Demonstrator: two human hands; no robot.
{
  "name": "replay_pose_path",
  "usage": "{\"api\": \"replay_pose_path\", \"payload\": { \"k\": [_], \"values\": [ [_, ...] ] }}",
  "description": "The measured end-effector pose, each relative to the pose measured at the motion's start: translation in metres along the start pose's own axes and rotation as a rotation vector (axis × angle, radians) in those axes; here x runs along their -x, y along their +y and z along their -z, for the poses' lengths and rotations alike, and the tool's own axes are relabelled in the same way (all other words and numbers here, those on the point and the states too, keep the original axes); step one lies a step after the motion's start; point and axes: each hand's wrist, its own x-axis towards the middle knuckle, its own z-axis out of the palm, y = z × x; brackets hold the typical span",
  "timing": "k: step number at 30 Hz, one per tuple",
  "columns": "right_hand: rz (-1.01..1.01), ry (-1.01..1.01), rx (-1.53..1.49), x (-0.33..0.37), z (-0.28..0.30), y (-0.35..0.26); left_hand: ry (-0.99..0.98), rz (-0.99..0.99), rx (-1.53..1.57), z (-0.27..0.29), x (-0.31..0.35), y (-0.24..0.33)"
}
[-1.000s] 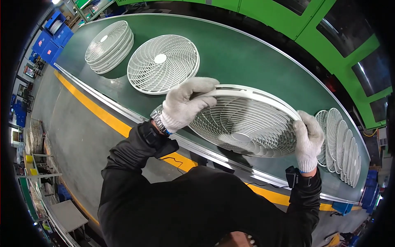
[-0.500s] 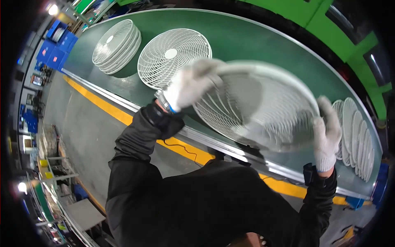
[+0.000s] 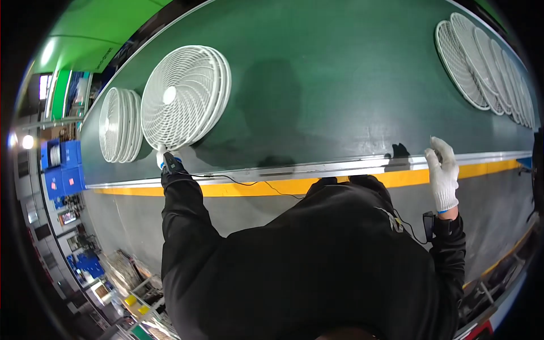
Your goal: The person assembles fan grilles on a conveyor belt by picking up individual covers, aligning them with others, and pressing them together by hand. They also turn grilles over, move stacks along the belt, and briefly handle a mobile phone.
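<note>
On the green work surface at the left stands a stack of white round fan grilles [image 3: 184,96], their spiral ribs facing me and the stack slightly tilted. My left hand [image 3: 162,156], in a white glove, is at the lower rim of this stack and seems to touch it. Its fingers are mostly hidden by the rim and foreshortened. Out to the right, past the near edge of the surface, my gloved right hand [image 3: 443,175] hangs in the air. Its thumb and fingers are apart, and I see nothing held in it.
A second stack of white grilles [image 3: 120,124] stands further left. At the far right several grilles [image 3: 473,62] lean overlapped in a row. A metal rail [image 3: 340,169] edges the green conveyor-like surface [image 3: 340,73]. A thin black cable [image 3: 226,177] runs near my body.
The grille carried between both hands is out of them and appears to be on the left stack. My hands have moved apart, and my view has turned.
</note>
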Motion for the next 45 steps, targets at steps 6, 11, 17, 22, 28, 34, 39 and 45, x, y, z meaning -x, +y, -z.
{"api": "replay_pose_path", "payload": {
  "k": [6, 11, 17, 22, 28, 34, 39, 45],
  "values": [
    [0.014, -0.03, 0.067, 0.02, -0.006, 0.037, 0.098, -0.182, -0.714, 0.013, -0.017, 0.004],
    [-0.005, -0.08, 0.03, 0.012, -0.011, 0.071, 0.414, -0.62, -1.018, -0.038, 0.044, -0.009],
    [-0.025, -0.104, -0.028, -0.024, 0.016, 0.126, 0.013, -0.508, -1.252, -0.178, 0.226, -0.137],
    [-0.08, -0.126, -0.19, -0.078, 0.063, 0.197, -0.445, -0.298, -0.911, -0.242, 0.35, -0.266],
    [-0.146, -0.077, -0.19, -0.152, 0.147, 0.316, -0.79, 0.057, -0.777, -0.384, 0.521, -0.366],
    [-0.122, 0.029, -0.179, -0.233, 0.19, 0.348, -0.949, 0.238, -0.779, -0.495, 0.635, -0.436],
    [0.119, 0.133, 0.202, -0.272, 0.211, 0.349, -1.081, 0.516, -0.491, -0.551, 0.686, -0.471],
    [0.45, 0.289, 0.408, -0.297, 0.215, 0.329, -1.074, 0.548, -0.307, -0.558, 0.668, -0.526]
  ]
}}
